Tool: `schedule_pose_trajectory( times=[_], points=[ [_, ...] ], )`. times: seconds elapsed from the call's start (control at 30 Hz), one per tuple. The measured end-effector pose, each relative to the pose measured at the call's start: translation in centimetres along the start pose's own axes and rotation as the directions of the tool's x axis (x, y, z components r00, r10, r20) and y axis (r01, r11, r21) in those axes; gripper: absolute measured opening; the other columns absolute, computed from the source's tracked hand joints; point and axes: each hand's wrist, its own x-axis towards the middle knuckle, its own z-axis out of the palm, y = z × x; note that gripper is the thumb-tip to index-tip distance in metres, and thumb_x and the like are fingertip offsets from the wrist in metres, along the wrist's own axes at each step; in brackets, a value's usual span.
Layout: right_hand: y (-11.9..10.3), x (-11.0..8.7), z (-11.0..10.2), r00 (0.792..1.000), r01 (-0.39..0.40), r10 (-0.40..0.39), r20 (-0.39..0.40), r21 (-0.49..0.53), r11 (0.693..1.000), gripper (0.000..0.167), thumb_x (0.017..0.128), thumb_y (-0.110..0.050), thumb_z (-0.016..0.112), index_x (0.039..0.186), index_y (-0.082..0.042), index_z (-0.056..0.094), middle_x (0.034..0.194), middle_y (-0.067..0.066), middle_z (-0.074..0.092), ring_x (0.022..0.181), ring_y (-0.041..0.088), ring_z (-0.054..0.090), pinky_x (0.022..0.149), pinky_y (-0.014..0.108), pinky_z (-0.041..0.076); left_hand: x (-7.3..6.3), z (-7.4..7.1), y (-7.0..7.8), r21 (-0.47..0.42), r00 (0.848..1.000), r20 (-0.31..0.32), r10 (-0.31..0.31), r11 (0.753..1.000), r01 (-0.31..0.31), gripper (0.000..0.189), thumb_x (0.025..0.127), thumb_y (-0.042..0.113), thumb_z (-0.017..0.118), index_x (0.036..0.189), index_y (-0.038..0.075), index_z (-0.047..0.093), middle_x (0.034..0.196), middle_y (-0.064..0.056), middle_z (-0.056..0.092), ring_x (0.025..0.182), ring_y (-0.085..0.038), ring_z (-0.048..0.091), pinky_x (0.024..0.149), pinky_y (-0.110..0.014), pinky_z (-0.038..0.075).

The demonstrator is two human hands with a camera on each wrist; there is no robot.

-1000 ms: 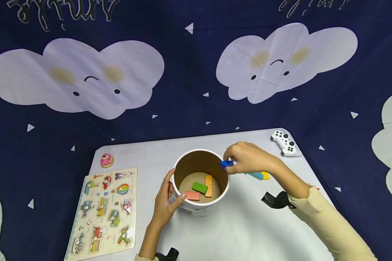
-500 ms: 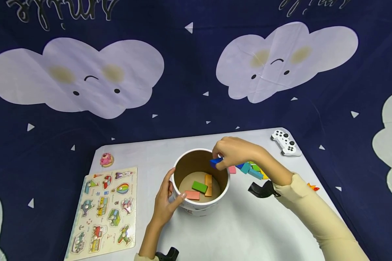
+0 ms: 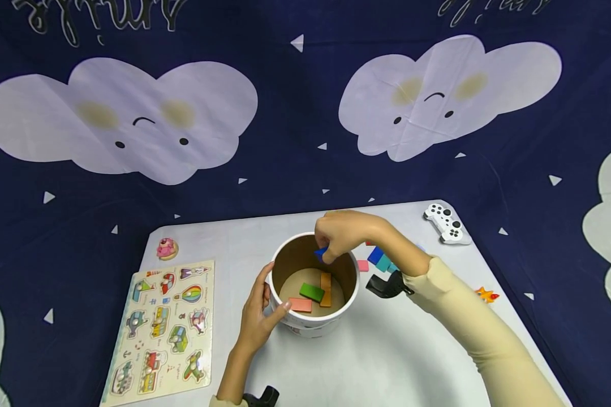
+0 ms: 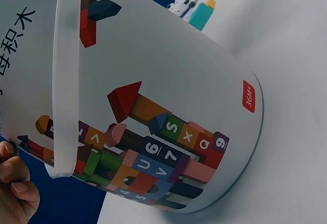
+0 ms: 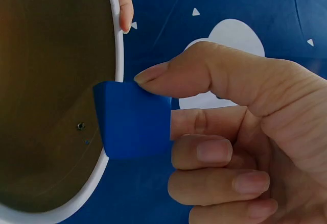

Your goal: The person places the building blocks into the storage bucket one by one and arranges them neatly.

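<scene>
In the head view, the right hand (image 3: 343, 232) pinches a blue block (image 3: 321, 254) between thumb and fingers, over the mouth of the white bucket (image 3: 313, 320) near its far right rim; the block's tapered end points left, but the fingers cover too much of it to tell its long axis. The left hand (image 3: 262, 311) grips the bucket's left rim, thumb toward the near edge. Open room lies below the blue block, down to an orange block (image 3: 326, 299) running lengthwise away from the person, a green block (image 3: 312, 292) slanting across it and a pink block (image 3: 300, 305) lying sideways. In the left wrist view, the bucket's printed wall fills the middle, with left-hand fingers (image 4: 24, 189) beside its rim. In the right wrist view, the blue block shows a broad, squarish face, its narrow slanted side facing the bucket's opening and overlapping the rim, the thumb along its top edge
</scene>
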Motion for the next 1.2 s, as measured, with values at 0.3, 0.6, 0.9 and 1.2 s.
schedule_pose_trajectory(
  times=[0.3, 0.6, 0.9, 1.2],
  points=[
    [-0.4, 2.5, 0.3, 0.996, -0.024, 0.026, 0.084, -0.026, 0.999, 0.035, 0.074, -0.020, 0.076, 0.054, -0.021, 0.048, 0.050, -0.011, 0.036, 0.053, 0.006, 0.031, 0.050, 0.023, 0.026, 0.0, 0.0, 0.0, -0.001, 1.000, 0.002, -0.004, 1.000, 0.004, 0.078, 0.077, 0.030, 0.071, 0.149, 0.025, 0.043, 0.084, -0.003, 0.041, 0.071, -0.018, 0.038, 0.060, -0.025, 0.031],
    [0.0, 4.8, 1.6, 0.985, -0.090, 0.092, 0.149, -0.020, 0.996, 0.017, 0.075, -0.021, 0.079, 0.067, -0.016, 0.066, 0.062, -0.008, 0.056, 0.061, 0.009, 0.047, 0.055, 0.024, 0.041, -0.1, 0.0, -0.1, 0.014, 1.000, 0.003, 0.009, 1.000, -0.010, 0.077, 0.078, 0.030, 0.071, 0.150, 0.021, 0.043, 0.084, -0.002, 0.039, 0.069, -0.019, 0.038, 0.059, -0.024, 0.031],
    [0.6, 6.6, 3.1, 0.972, -0.143, 0.145, 0.183, -0.026, 0.989, 0.013, 0.076, -0.018, 0.080, 0.074, -0.014, 0.068, 0.072, -0.005, 0.062, 0.067, 0.011, 0.052, 0.060, 0.025, 0.044, 0.0, 0.0, 0.0, 0.006, 1.000, 0.014, -0.003, 1.000, 0.003, 0.078, 0.079, 0.030, 0.071, 0.150, 0.026, 0.041, 0.084, -0.009, 0.040, 0.070, -0.020, 0.037, 0.060, -0.024, 0.031],
    [0.5, 7.7, 4.5, 0.965, -0.158, 0.156, 0.212, -0.007, 0.987, 0.016, 0.075, -0.013, 0.080, 0.067, -0.014, 0.065, 0.066, -0.005, 0.059, 0.063, 0.011, 0.050, 0.059, 0.025, 0.043, -0.1, 0.0, 0.0, 0.021, 1.000, 0.005, -0.008, 1.000, 0.008, 0.077, 0.079, 0.029, 0.071, 0.150, 0.027, 0.041, 0.084, -0.006, 0.040, 0.070, -0.018, 0.038, 0.060, -0.024, 0.032]
  ],
)
